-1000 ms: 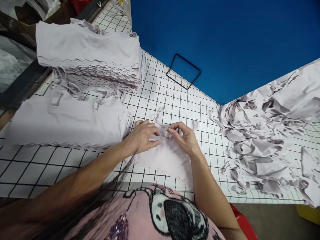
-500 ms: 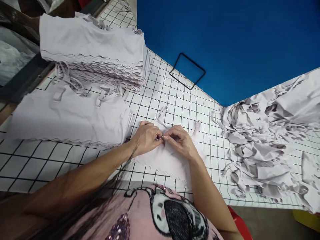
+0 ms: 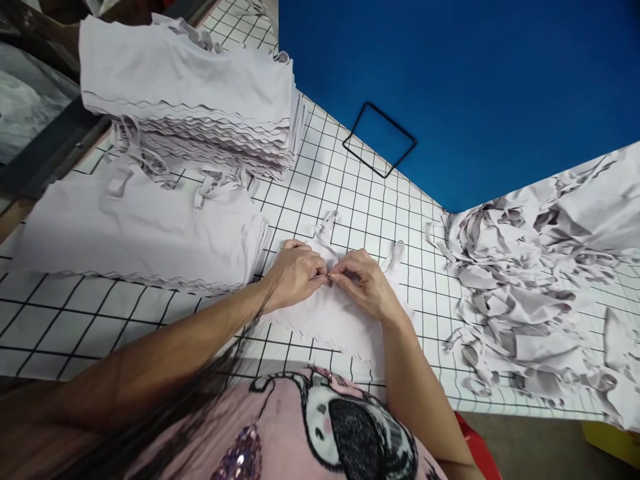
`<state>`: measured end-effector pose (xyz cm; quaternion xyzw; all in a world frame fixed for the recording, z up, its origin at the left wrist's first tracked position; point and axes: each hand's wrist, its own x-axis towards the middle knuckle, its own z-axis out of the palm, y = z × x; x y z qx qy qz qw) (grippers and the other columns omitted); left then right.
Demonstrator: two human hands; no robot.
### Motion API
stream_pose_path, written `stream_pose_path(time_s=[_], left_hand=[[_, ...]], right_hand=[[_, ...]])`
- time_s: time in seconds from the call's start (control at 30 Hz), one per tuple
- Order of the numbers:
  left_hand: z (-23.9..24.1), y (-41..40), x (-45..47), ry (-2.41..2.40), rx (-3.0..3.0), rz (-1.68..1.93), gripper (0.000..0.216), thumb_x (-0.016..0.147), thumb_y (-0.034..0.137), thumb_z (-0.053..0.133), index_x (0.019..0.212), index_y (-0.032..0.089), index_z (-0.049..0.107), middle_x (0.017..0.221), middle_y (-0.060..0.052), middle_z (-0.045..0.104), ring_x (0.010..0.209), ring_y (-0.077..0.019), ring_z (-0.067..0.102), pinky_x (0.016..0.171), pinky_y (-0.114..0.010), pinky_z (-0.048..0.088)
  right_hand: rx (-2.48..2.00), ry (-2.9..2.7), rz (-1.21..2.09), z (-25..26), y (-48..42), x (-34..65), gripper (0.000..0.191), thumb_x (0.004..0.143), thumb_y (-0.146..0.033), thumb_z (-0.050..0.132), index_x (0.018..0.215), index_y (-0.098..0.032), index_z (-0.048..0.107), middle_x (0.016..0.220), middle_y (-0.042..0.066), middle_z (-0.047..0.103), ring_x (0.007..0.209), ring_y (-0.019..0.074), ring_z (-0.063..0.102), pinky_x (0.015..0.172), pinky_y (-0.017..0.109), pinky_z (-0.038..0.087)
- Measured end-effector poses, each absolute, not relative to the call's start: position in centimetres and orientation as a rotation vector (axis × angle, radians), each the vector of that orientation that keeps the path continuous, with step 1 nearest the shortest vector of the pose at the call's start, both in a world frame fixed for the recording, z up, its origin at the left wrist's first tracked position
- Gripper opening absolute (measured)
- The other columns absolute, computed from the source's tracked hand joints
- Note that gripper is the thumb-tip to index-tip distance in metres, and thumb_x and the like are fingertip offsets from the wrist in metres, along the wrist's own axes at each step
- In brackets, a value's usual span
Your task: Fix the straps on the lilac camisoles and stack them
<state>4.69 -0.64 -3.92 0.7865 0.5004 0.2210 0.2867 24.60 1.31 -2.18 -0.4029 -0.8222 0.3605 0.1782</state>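
Note:
A pale strappy top (image 3: 330, 321) lies on the gridded tabletop in front of me, its two shoulder straps pointing away. My left hand (image 3: 296, 275) pinches the upper edge of this garment between thumb and fingers. Close against it, fingertips nearly meeting, my right hand (image 3: 364, 280) pinches the same edge. Whatever small detail sits between the fingertips is too hidden to make out. Just left of my left hand rests a low stack of similar tops (image 3: 145, 230) with wavy hems and loose straps.
A taller stack of folded tops (image 3: 187, 80) stands behind at the left. On the right spreads a loose heap of pale garments (image 3: 530, 300). A blue panel (image 3: 450, 87) borders the far side, with a thin black rectangular frame (image 3: 367, 103) at its edge. The table (image 3: 150, 333) has a gridded cover.
Both hands keep their pinch on the top, with only slight fingertip movement. The whole view has shifted a little.

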Motion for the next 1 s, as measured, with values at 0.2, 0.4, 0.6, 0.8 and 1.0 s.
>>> stream_pose_path(time_s=[0.2,0.4,0.6,0.8,1.0], left_hand=[[-4.0,-0.7,4.7,1.317,2.11,0.593,0.016,0.083,0.023,0.059,0.069,0.018,0.06,0.064,0.002,0.063,0.072,-0.0156,0.056,0.094,-0.039,0.032],[-3.6,-0.8,4.8,1.32,2.127,0.574,0.019,0.086,0.023,0.059,0.068,0.017,0.059,0.064,0.002,0.061,0.07,-0.0143,0.054,0.094,-0.039,0.032],[-3.0,-0.6,4.6,1.321,2.054,0.542,0.015,0.084,0.023,0.061,0.069,0.018,0.061,0.064,0.003,0.06,0.072,-0.0148,0.055,0.095,-0.039,0.033],[-3.2,-0.4,4.4,1.28,2.06,0.536,0.022,0.086,0.032,0.06,0.069,0.019,0.065,0.062,0.003,0.061,0.069,-0.0141,0.056,0.095,-0.039,0.034],[-3.4,-0.4,4.4,1.295,2.078,0.56,0.023,0.086,0.035,0.06,0.07,0.019,0.063,0.063,0.002,0.063,0.071,-0.0156,0.056,0.092,-0.039,0.034]], right_hand=[[-1.238,-2.471,0.856,-1.3,0.9,24.5,0.014,0.094,-0.024,0.056,0.084,-0.024,0.066,0.082,0.002,0.065,0.087,0.0208,0.051,0.086,0.041,0.032],[-1.176,-2.796,0.388,-0.4,1.0,23.8,0.021,0.094,-0.016,0.05,0.082,-0.022,0.066,0.079,0.004,0.064,0.085,0.0228,0.048,0.092,0.049,0.026],[-1.071,-2.879,0.255,-0.2,2.4,24.3,0.023,0.088,-0.008,0.053,0.081,-0.025,0.066,0.078,0.004,0.062,0.086,0.0243,0.048,0.096,0.053,0.026],[-1.046,-2.882,0.187,-0.4,2.6,24.7,0.029,0.089,-0.006,0.047,0.08,-0.025,0.067,0.079,0.004,0.061,0.087,0.0239,0.048,0.099,0.056,0.024],[-1.086,-2.754,0.069,-0.1,3.8,24.4,0.03,0.089,-0.005,0.045,0.084,-0.026,0.067,0.086,0.004,0.063,0.091,0.0232,0.048,0.1,0.051,0.022]])
